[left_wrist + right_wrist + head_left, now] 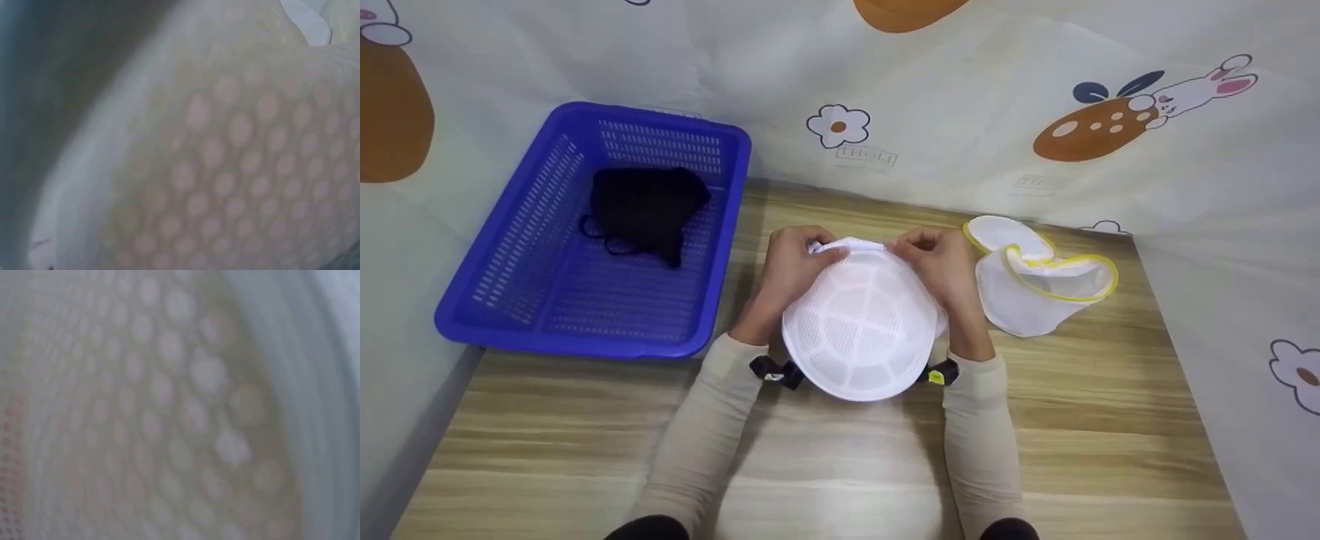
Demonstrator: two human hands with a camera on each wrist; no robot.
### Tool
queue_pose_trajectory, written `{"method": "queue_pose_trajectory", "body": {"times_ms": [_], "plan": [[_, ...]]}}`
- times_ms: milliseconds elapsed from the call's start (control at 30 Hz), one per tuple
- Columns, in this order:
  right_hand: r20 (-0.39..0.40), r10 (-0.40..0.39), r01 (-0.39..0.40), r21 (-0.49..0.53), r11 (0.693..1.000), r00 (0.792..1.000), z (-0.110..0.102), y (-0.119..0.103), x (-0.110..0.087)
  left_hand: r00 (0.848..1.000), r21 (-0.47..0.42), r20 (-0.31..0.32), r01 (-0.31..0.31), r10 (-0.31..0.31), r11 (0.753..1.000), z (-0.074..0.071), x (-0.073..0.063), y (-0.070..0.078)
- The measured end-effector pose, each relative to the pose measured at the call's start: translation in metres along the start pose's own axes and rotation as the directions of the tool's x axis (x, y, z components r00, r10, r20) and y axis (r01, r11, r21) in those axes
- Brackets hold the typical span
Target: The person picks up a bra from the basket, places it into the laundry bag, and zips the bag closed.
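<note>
1 white mesh wash bag, far rim pinched in fingers of left hand and right hand: edge-working step, I judge, next needing steady tension.

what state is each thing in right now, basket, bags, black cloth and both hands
blue basket: open-topped, holding the black cloth
black cloth: lying loose, loops showing
white mesh bag: held in both hands; open or closed, cannot tell
yellow-trimmed bag: open, on the table
left hand: gripping mesh bag's far edge
right hand: likewise
</note>
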State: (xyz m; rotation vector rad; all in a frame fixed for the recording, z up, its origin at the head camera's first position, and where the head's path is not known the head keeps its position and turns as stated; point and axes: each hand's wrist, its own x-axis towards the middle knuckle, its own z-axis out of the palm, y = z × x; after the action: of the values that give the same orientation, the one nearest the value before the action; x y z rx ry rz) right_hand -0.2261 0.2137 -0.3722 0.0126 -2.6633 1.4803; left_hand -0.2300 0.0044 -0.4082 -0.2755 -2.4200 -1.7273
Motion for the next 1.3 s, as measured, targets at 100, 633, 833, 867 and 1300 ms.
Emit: {"method": "queue_pose_trajectory", "body": {"times_ms": [100, 633, 833, 867, 1300], "plan": [[-0.002, 0.008, -0.008, -0.018, 1.000, 1.000, 0.0007, -0.0017, 0.0003, 1.000, -0.003, -0.003, 0.001, -0.001, 1.000, -0.0012, 0.0003, -0.0005], [-0.012, -0.012, 0.011, -0.052, 0.999, 1.000, -0.0009, -0.0030, -0.0005, 1.000, -0.006, -0.025, 0.019, -0.019, 1.000, -0.0038, -0.0001, -0.0007], [-0.017, -0.026, 0.025, -0.045, 0.999, 1.000, -0.0033, -0.0014, -0.0008, 0.999, 0.014, -0.034, 0.011, -0.010, 1.000, -0.0062, -0.0009, -0.0006], [-0.017, -0.023, 0.022, -0.042, 0.999, 1.000, -0.0035, -0.0012, -0.0008, 0.999, 0.013, -0.033, 0.011, -0.011, 1.000, -0.0064, -0.0009, -0.0005], [-0.023, 0.005, -0.006, -0.024, 1.000, 1.000, -0.0062, 0.0014, -0.0014, 0.999, 0.019, -0.037, 0.041, -0.040, 0.999, -0.0060, -0.0005, -0.0009]]}}
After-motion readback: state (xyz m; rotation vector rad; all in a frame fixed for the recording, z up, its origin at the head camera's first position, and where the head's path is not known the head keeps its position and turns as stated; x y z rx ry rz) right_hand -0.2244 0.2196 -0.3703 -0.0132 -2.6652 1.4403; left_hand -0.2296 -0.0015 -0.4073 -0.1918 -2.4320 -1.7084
